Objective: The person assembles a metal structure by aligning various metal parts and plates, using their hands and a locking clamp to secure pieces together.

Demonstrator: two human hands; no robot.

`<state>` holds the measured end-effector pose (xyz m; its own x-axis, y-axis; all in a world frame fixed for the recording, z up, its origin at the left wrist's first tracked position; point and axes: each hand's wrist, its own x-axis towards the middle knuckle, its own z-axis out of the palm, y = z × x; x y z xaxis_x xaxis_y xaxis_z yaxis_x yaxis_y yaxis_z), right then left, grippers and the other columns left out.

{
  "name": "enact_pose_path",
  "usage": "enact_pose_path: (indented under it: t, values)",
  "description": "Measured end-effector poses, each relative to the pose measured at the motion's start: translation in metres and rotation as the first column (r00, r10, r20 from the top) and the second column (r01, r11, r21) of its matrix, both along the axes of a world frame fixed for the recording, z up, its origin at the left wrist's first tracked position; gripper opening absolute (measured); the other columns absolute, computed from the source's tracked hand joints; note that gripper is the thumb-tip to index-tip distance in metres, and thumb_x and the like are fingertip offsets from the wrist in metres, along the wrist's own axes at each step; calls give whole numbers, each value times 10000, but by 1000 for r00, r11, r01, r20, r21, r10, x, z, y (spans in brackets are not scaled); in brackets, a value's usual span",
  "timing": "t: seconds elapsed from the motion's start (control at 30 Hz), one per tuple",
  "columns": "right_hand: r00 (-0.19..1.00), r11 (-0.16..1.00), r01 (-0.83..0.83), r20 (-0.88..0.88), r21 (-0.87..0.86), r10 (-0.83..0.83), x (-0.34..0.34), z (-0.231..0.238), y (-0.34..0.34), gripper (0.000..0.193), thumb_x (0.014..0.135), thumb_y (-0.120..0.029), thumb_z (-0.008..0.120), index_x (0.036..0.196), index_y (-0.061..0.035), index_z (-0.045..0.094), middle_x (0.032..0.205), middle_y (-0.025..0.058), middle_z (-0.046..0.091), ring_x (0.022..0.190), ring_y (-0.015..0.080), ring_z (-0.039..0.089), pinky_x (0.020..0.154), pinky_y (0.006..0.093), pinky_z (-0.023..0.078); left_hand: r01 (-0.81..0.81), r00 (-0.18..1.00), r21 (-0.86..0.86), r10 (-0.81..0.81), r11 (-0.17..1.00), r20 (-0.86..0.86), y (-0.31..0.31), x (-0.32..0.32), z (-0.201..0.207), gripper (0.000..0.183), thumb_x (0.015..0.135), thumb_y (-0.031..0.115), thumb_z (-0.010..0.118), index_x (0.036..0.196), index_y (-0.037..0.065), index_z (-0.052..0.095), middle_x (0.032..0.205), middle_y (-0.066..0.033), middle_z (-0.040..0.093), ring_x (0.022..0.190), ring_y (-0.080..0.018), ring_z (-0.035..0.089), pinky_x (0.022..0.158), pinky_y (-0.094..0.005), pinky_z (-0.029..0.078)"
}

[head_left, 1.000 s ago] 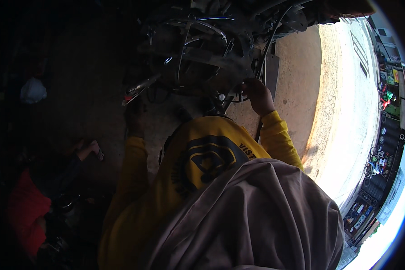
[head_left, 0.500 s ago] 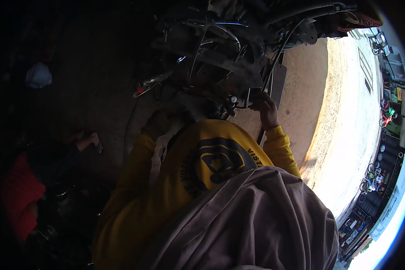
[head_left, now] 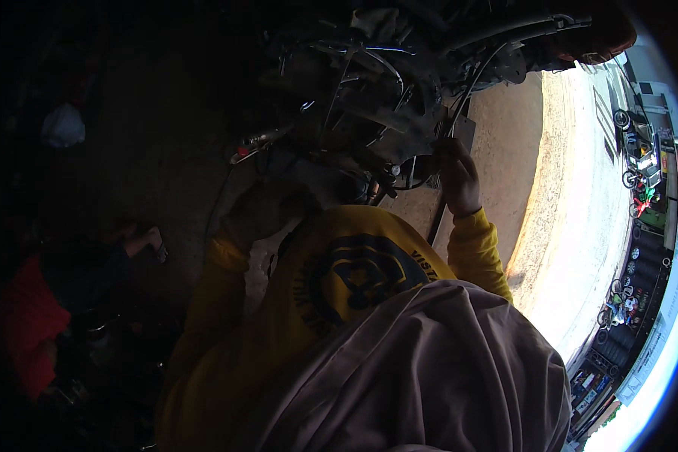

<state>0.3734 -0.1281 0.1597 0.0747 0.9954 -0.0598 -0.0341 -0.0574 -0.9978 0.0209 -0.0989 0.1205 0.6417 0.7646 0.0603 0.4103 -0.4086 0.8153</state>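
Note:
A partly stripped motorcycle [head_left: 384, 117] with bare tubes and loose cables fills the upper middle, mostly in shadow. My right hand [head_left: 459, 177] is raised at its right side, fingers bent together near a dark curved part and a black cable [head_left: 481, 79]. What those fingers hold, if anything, is hidden. Just left of them is a small pale round fitting [head_left: 395, 171]. My left hand [head_left: 262, 209] reaches toward the motorcycle's lower left in deep shade, and its fingers cannot be made out. Above it lies a metal tube with a red part [head_left: 242, 151].
On the left, a person in red [head_left: 34, 324] is low down near the floor. A whitish bundle [head_left: 64, 126] lies at the far left. A thin dark cord [head_left: 217, 197] runs along the floor. Beyond the sunlit ground on the right stand parked motorcycles [head_left: 640, 162] and shopfronts.
My left hand has shifted left and slightly down. My right hand has moved a little right and up, still beside the motorcycle's right side.

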Motion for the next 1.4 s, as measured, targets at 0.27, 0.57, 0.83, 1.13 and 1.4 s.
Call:
enact_pose_path:
  t: [0.27, 0.57, 0.83, 1.13, 1.4]
  values:
    - [988, 991, 53, 148, -120, -35, 12, -26, -5, 362, 931, -229, 600, 1174, 29, 525, 952, 57, 631, 852, 128, 617, 734, 263, 488, -345, 933, 25, 345, 938, -100, 17, -63, -60, 231, 882, 217, 605, 1061, 79, 654, 1026, -123, 660, 946, -278, 633, 832, -358, 492]
    - [853, 1000, -19, 522, 22, 5, 50, -21, 80, 267, 918, -125, 588, 1151, 5, 588, 1009, 66, 632, 900, 149, 627, 784, 270, 501, -740, 672, 176, 702, 649, 237, 107, -50, -91, 321, 916, 317, 577, 1104, 62, 631, 1040, -125, 653, 968, -254, 635, 855, -353, 484]
    - [252, 649, -707, 957, 283, -143, 81, -59, 217, 322, 855, -163, 683, 1134, -20, 612, 1067, 68, 642, 956, 134, 620, 824, 259, 492, -823, 520, 297, 853, 485, 49, 119, -17, -112, 346, 909, 344, 580, 1109, 66, 630, 1041, -125, 658, 967, -261, 639, 852, -357, 489]
    - [620, 740, -657, 455, -145, 639, 27, -65, 279, 331, 844, -140, 682, 1151, -36, 613, 1096, 66, 638, 972, 135, 618, 844, 260, 491, -858, 399, 342, 916, 383, -24, 116, -15, -112, 375, 900, 375, 585, 1115, 72, 629, 1041, -126, 664, 965, -268, 645, 848, -362, 494]
    - [447, 507, -849, 310, -147, 839, -7, -78, 289, 320, 835, -62, 682, 1141, -8, 604, 1067, 77, 655, 985, 150, 619, 856, 276, 498, -865, 337, 376, 940, 333, -58, 119, -10, -111, 400, 893, 403, 588, 1121, 76, 628, 1042, -126, 669, 963, -275, 649, 845, -366, 499]
